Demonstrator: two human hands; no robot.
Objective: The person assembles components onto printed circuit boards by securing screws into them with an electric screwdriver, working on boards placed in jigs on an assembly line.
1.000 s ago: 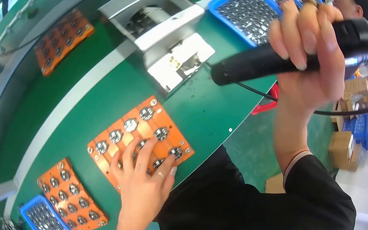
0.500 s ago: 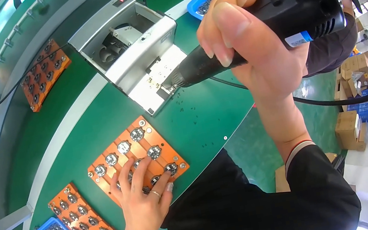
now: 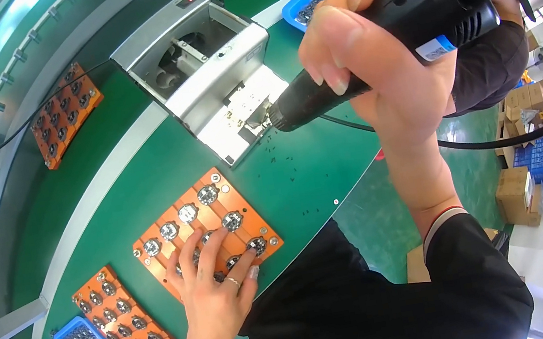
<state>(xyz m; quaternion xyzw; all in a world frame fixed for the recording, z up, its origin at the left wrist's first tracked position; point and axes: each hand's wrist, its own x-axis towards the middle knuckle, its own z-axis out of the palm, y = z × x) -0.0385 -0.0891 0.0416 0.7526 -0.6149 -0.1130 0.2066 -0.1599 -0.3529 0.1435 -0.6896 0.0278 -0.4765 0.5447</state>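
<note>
My right hand [image 3: 382,55] is wrapped round a black electric screwdriver [image 3: 424,4], raised over the table. The screwdriver's tip points down-left at the front of a silver screw feeder [image 3: 194,59], on its lit white ledge; whether the bit touches a screw is too small to tell. My left hand [image 3: 213,289] lies with fingers spread on an orange fixture plate [image 3: 232,194]. Round metallic parts [image 3: 187,213] sit in rows in that plate, and my fingers cover several of them.
Tiny dark screws [image 3: 277,161] are scattered beside the feeder. A second orange plate [image 3: 105,278] and a blue tray of parts [image 3: 67,329] lie at left, another plate [image 3: 88,100] farther back. Behind my right hand is a blue tray [image 3: 291,10]. A co-worker [image 3: 491,58] is at right.
The screw feeder and the orange plate under my left hand appear slightly farther right in the picture. The screwdriver tip stays at the feeder's ledge, and my left hand stays on the plate.
</note>
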